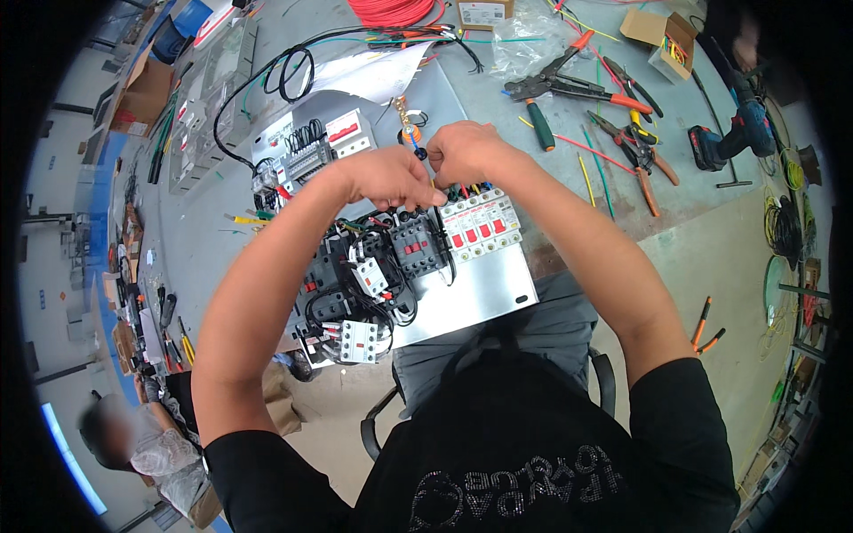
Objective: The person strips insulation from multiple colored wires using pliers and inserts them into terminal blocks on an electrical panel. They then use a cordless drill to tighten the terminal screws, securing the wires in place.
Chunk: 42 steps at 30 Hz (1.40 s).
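Note:
My left hand (394, 178) and my right hand (464, 153) meet above a metal mounting plate (475, 298) with electrical parts on it. The fingers of both are pinched together, close to the upper edge of a row of white circuit breakers with red switches (480, 228). Thin coloured wires show under my fingertips; what each hand grips is hidden. A small blue piece lies between the hands, beside an orange-and-brass part (410, 133). Left of the breakers sits a dark contactor (416, 247), with black wiring and more contactors (359, 342) further left.
On the grey table right of the plate lie a green-handled screwdriver (539, 126), a large crimping tool (577, 89), pliers (644, 178) and a cordless drill (753, 129). A red cable coil (391, 11) and a small carton (662, 44) lie at the back. Another person sits at lower left.

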Available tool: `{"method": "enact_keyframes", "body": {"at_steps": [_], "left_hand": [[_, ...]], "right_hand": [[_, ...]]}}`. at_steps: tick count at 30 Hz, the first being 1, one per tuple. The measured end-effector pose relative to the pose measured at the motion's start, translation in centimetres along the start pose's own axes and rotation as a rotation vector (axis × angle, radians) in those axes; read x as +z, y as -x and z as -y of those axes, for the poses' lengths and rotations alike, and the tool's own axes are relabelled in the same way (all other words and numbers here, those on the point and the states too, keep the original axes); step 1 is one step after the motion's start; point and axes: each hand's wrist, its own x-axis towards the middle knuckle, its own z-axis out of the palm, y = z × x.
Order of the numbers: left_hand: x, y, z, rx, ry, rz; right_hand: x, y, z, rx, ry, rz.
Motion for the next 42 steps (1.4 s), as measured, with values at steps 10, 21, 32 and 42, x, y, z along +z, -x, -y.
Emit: {"method": "enact_keyframes", "body": {"at_steps": [10,21,32,42], "left_hand": [[1.6,-1.3,1.0,0.008,0.199,-0.068],[2.5,-2.5,2.8,0.018,0.474,-0.128],[3.5,-3.5,2.5,0.114,0.348,-0.244],[3.3,-4.4,2.9,0.07,0.395,-0.153]], "right_hand": [[-1.0,-0.5,0.4,0.04,-0.006,0.1],[-0.6,-1.4,1.0,0.081,0.002,0.127],[-0.2,-2.0,0.2,0.101,-0.012,0.147],[0.7,-1.7,-1.3,0.015,-0.029,0.04]]}}
